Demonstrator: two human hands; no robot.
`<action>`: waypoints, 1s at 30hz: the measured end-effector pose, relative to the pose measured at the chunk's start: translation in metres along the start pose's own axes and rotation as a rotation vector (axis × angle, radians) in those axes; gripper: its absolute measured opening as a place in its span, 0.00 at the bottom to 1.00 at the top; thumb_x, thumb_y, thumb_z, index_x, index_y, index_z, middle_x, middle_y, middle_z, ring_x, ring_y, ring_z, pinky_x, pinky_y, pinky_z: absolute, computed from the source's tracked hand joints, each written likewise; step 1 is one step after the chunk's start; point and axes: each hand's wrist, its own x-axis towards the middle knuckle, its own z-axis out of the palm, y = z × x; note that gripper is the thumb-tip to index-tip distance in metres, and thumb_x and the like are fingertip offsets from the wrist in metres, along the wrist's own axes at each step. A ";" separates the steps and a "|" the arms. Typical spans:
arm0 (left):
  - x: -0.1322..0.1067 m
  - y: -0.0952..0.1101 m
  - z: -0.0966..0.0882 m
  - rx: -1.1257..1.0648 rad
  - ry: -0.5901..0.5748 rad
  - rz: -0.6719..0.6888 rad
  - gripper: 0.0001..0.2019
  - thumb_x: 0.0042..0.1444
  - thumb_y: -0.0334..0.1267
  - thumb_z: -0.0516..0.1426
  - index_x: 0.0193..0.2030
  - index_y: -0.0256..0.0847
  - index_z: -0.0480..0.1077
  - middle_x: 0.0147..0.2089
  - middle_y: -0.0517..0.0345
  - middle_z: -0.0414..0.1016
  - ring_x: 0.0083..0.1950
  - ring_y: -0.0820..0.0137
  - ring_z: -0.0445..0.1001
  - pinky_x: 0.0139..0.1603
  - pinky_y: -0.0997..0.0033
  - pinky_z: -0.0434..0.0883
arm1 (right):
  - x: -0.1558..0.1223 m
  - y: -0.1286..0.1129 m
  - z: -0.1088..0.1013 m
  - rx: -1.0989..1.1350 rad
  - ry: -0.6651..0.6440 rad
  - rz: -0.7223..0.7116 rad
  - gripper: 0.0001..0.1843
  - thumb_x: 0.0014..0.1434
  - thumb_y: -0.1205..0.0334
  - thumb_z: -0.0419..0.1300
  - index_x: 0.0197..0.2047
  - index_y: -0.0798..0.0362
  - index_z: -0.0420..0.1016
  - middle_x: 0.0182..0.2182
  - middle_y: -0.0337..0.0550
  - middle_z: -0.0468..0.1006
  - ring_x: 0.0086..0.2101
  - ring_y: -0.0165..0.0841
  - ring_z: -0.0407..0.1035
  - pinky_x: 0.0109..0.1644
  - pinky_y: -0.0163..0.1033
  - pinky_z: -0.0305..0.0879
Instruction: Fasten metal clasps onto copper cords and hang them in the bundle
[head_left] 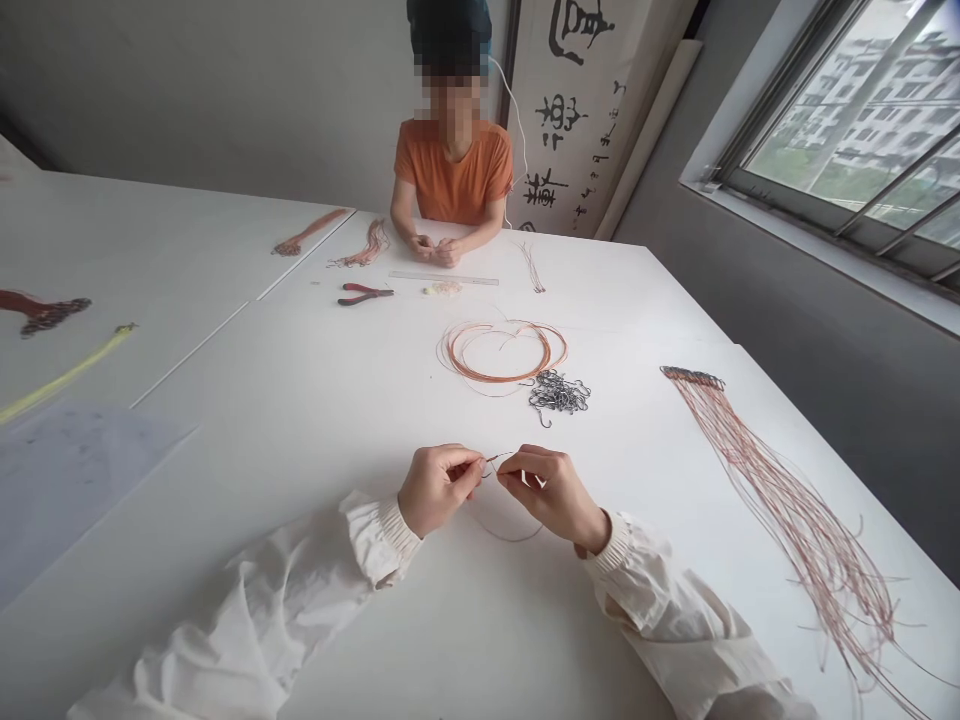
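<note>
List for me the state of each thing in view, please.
Left hand: pinched on a small dark metal hook
Right hand: pinched on a thin reddish line
Round orange line coil: loosely looped, flat
Dark metal hook pile: heaped, loose
Red-handled pliers: lying flat, handles spread
Long clear ruler: lying flat
Long copper-coloured line bundle: dark hooks aligned, ends fanned

Glossy metal hooks (559, 393), plastic-lkg line coil (495, 379), smooth tbl (345, 370), wrinkled cloth slvs (277, 600)

Soft daylight from right-hand window (862, 130); tabletop (300, 385) bright; wall (225, 95) dim toward upper left; wide-angle stretch at edges.
</note>
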 end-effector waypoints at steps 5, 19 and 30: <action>-0.001 0.002 0.002 0.084 -0.073 0.049 0.13 0.60 0.35 0.55 0.25 0.37 0.73 0.22 0.60 0.69 0.22 0.76 0.70 0.24 0.79 0.68 | -0.002 -0.006 -0.004 -0.084 0.000 -0.110 0.08 0.59 0.69 0.57 0.37 0.52 0.78 0.28 0.41 0.74 0.23 0.26 0.59 0.29 0.34 0.58; -0.008 0.011 0.007 -0.055 -0.165 0.092 0.12 0.60 0.38 0.55 0.30 0.36 0.76 0.26 0.58 0.71 0.23 0.75 0.70 0.26 0.76 0.68 | 0.013 0.017 -0.018 0.583 -0.238 0.316 0.09 0.53 0.59 0.64 0.31 0.57 0.76 0.23 0.39 0.71 0.25 0.27 0.61 0.26 0.33 0.53; 0.020 0.005 -0.018 -0.313 0.112 -0.108 0.13 0.61 0.44 0.56 0.35 0.35 0.70 0.36 0.53 0.74 0.25 0.77 0.65 0.24 0.77 0.64 | 0.002 0.017 -0.011 0.632 -0.204 0.371 0.14 0.55 0.53 0.64 0.33 0.56 0.73 0.27 0.40 0.73 0.23 0.24 0.59 0.27 0.33 0.55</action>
